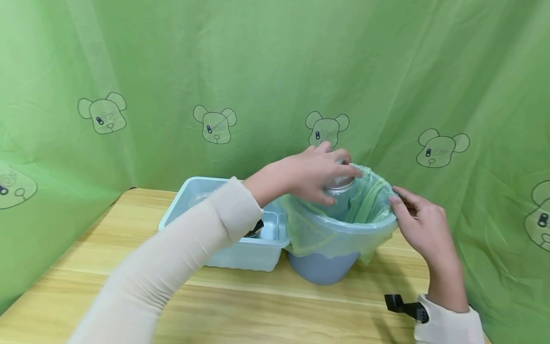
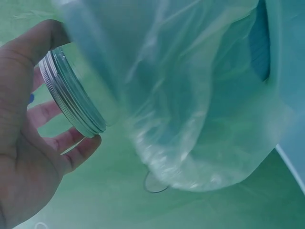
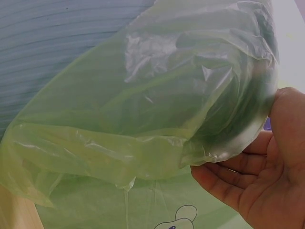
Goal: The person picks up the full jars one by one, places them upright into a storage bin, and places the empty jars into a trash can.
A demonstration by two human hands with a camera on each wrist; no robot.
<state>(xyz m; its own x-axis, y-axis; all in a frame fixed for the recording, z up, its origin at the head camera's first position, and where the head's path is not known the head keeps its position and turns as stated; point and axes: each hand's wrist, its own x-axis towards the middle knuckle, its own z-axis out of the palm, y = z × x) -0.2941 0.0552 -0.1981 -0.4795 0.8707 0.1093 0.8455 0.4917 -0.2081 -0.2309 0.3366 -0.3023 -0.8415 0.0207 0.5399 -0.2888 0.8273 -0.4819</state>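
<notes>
A clear jar with a silver screw lid [image 1: 339, 185] is tilted at the mouth of a blue waste bin [image 1: 324, 266]. My left hand [image 1: 315, 174] reaches across from the left and holds the jar by its lid end. In the left wrist view the thumb and spread fingers curve around the metal lid [image 2: 64, 98], while the jar's body fades behind the plastic. A thin green bin bag [image 1: 301, 224] lines the bin and folds over its rim. At the right side my right hand [image 1: 423, 224] grips the bag-covered rim between thumb and fingers.
A light blue divided tray [image 1: 245, 258] stands directly left of the bin, partly hidden by my left sleeve. Inside it are a black item [image 1: 258, 227] and a clear round one. A green curtain [image 1: 266, 57] hangs behind the wooden table [image 1: 240, 310].
</notes>
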